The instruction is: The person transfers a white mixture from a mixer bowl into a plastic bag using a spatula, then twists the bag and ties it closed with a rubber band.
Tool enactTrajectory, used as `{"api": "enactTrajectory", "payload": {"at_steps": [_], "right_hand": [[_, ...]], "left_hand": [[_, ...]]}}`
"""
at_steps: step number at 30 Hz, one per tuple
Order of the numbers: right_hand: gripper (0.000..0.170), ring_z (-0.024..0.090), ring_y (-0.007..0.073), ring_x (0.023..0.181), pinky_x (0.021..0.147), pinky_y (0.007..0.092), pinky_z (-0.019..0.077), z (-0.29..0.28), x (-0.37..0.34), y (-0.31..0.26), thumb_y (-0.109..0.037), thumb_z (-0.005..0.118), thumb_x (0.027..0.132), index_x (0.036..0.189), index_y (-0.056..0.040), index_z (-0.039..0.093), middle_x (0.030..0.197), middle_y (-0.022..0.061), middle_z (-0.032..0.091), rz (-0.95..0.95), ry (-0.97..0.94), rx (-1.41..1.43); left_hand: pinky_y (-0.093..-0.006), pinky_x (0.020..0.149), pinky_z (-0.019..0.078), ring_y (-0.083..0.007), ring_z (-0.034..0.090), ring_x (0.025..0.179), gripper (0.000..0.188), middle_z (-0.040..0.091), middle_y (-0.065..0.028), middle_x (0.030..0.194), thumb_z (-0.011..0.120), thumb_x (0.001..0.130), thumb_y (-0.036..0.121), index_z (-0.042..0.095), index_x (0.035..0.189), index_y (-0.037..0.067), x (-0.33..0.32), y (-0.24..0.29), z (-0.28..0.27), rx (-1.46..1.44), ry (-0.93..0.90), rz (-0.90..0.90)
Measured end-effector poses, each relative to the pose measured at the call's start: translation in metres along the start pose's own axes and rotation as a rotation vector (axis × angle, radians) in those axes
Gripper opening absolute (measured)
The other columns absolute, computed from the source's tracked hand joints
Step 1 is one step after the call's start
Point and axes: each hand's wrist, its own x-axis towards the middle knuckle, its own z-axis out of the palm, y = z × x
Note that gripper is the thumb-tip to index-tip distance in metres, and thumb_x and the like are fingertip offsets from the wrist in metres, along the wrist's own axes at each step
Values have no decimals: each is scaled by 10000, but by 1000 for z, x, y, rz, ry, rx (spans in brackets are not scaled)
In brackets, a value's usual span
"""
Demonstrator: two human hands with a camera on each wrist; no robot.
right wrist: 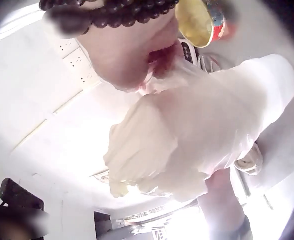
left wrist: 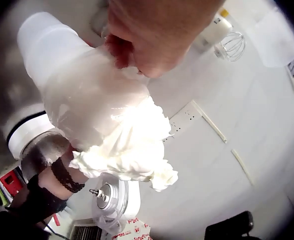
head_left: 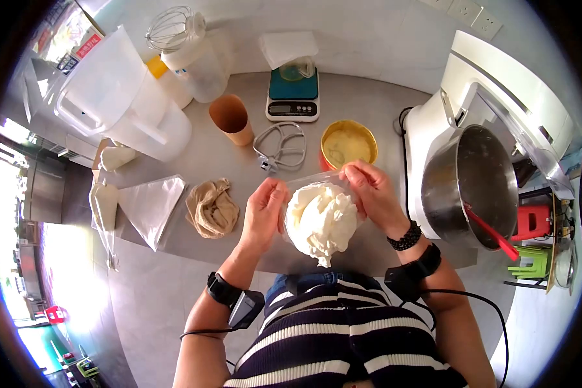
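A mound of white whipped cream (head_left: 321, 218) bulges from a clear piping bag (head_left: 328, 179) in front of the person's torso. My left hand (head_left: 265, 210) pinches the bag's edge on one side; my right hand (head_left: 376, 197) pinches the opposite edge. Seen from the left wrist, the cream spills past the mouth of the bag, whose cloudy film (left wrist: 94, 100) runs down to a translucent white cup (left wrist: 47, 42). In the right wrist view, the filled bag (right wrist: 187, 130) hangs from the right fingers, the same pale cup (right wrist: 274, 77) around its far end.
On the counter stand a kitchen scale (head_left: 293, 97), a mixer paddle (head_left: 283, 147), a yellow-lined tub (head_left: 348, 143), a brown cup (head_left: 231, 119) and a crumpled cloth (head_left: 213, 208). Flat piping bags (head_left: 152, 204) lie left. A stand mixer's steel bowl (head_left: 456, 181) holds a red spatula (head_left: 491, 231).
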Motion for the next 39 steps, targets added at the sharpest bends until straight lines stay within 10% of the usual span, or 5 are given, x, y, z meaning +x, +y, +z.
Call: {"api": "enactTrajectory", "payload": {"at_steps": [29,39], "right_hand": [[141,466,27,523,444,174,370,6,-37,-54,-113,508,943,975,-19,608,749,-3,594,-608,76,-446],[415,565,87,756,645,212,458,-28,-57,-40,-298,547,921,1215,-12,490,846,13,565,-219,-48,-113]], "left_hand": [[-198,426,425,-49,492,482,166,528,5,748,495,957,173,533,926,14,-38,64,3,96,1,166],[-251,702,508,-94,570,805,332,528,-50,1010,482,945,160,405,1235,18,-66,63,-6,146,86,125]]}}
